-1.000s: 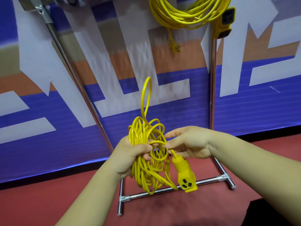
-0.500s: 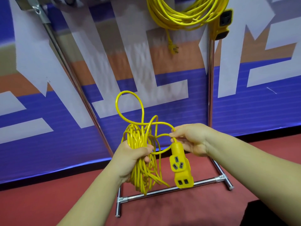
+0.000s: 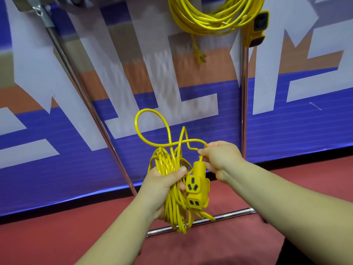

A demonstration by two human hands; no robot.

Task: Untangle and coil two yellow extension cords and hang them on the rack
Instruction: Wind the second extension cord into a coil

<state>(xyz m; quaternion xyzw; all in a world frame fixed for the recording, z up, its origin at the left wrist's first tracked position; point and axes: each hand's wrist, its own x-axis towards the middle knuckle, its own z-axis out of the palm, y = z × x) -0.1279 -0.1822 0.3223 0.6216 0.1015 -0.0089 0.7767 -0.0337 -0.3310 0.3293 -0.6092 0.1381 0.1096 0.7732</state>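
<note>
Yellow extension cord (image 3: 175, 211), wound into a loose bundle, sits in the left hand (image 3: 162, 186). That hand's fingers (image 3: 180, 171) are curled tight round the middle of the bundle. The right hand (image 3: 221, 159) pinches the cord just above the yellow plastic socket block (image 3: 197, 190), which hangs beside the bundle. A big loop sticks up above the bundle. The other yellow coiled cord (image 3: 210, 20) hangs high on the shiny metal rack (image 3: 243, 104).

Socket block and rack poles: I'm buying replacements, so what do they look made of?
Socket block: apparently moulded yellow plastic, smooth with a soft sheen, dark recessed slots. Rack poles: seemingly chromed or polished metal tube, given the bright streaked reflections; which metal cannot be told.
</note>
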